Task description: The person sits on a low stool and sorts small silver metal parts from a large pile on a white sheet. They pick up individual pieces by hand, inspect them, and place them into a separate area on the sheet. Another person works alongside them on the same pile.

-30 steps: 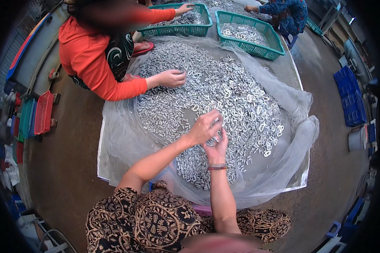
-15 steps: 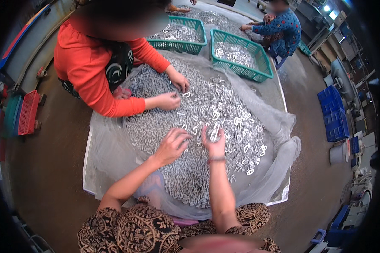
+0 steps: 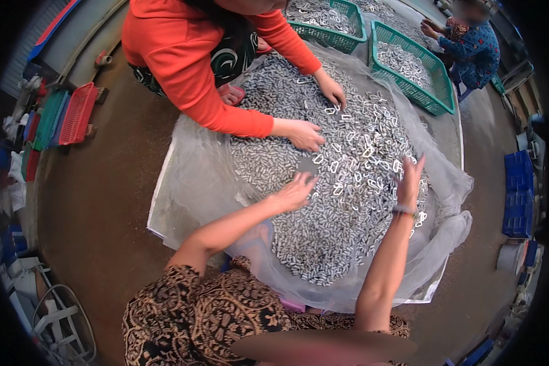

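Observation:
A wide heap of small grey pellet-like metal pieces (image 3: pixel 311 244) lies on pale mesh netting. Shiny oblong loop-shaped metal pieces (image 3: pixel 367 151) are scattered over it, thickest toward the right. My left hand (image 3: pixel 295 191) hovers low over the middle of the heap, fingers stretched out and somewhat apart, with nothing visible in it. Over the heap's right side, beside several loops, my right hand (image 3: pixel 410 181) is raised with its fingers spread; I see nothing held. Across from me, a co-worker's two hands (image 3: pixel 307 134) reach into the heap near my left hand.
The co-worker in the red top (image 3: pixel 192 67) crouches at the far left. Two green baskets (image 3: pixel 445 104) of loops stand at the back, where another person (image 3: pixel 473 49) sits. Bunched netting (image 3: pixel 451 189) edges the heap on the right. Blue crates (image 3: pixel 518 195) stand farther right.
My right hand has swung right and opened; the loops it held have left it. My left hand has stretched its fingers. The view has shifted, so the whole scene sits differently.

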Motion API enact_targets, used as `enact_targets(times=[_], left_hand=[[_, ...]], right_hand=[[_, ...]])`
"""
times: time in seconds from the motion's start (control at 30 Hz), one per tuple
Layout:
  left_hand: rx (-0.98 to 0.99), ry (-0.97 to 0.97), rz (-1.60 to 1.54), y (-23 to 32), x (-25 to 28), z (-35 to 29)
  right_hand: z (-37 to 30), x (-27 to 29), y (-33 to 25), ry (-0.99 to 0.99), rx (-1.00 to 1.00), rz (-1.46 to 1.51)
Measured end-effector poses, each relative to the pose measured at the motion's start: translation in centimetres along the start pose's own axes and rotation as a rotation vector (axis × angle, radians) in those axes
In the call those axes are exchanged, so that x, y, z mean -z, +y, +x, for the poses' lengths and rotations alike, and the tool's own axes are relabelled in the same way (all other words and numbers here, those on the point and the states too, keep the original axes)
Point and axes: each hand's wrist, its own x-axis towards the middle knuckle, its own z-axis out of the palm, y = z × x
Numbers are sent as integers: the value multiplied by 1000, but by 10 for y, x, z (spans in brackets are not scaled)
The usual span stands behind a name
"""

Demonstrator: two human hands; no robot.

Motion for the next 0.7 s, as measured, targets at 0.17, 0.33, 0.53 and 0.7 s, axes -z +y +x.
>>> enact_targets(times=[0.17,0.33,0.53,0.7], left_hand=[[3,8,228,-3,-28,36],[93,-25,7,-5,-40,70],[15,-226,-375,13,-48,60],[-131,-341,-659,28,-52,50]], right_hand=[[-65,101,107,350,-130,-961],[-99,121,165,268,-210,-898],[-140,38,160,127,-73,-963],[-149,3,142,-142,-16,-989]])
